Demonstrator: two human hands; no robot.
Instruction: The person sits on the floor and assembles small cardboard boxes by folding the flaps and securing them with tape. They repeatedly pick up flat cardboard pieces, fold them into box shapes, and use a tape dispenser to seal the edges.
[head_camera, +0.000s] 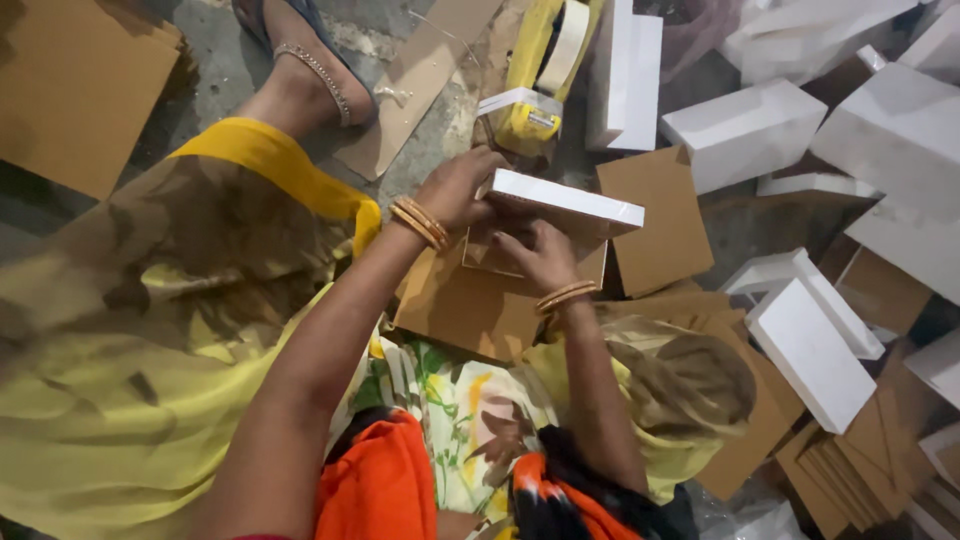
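We are sitting on the floor (215, 70) with both hands working on one white box lid (565, 203), a shallow flat rectangle held just above the brown cardboard sheet (470, 305) that is lying across our lap. Starting at the left, our left hand (455, 188) is reaching forward and slightly rightward, the forearm running up from the lower left, the wrist with its gold bangles (420, 222) bent so the fingers are curling around the lid's near-left corner; the hand is partly closed and gripping that corner. The lid's long axis is running from there toward the upper right, so it is lying to the right of the left hand and tilting a little, its far end pointing at the loose brown cardboard square (655, 215) on the floor. Moving right, our right hand (543, 258) is coming up under the lid's near long edge, fingers spread and pressing against a small brown cardboard piece (500, 255) beneath the lid; whether it is pinching or only supporting, we cannot tell. Both hands are touching the lid, the left at its end, the right at mid-length. Further right, white boxes (745, 130) are lying scattered on the floor, well apart from our hands.
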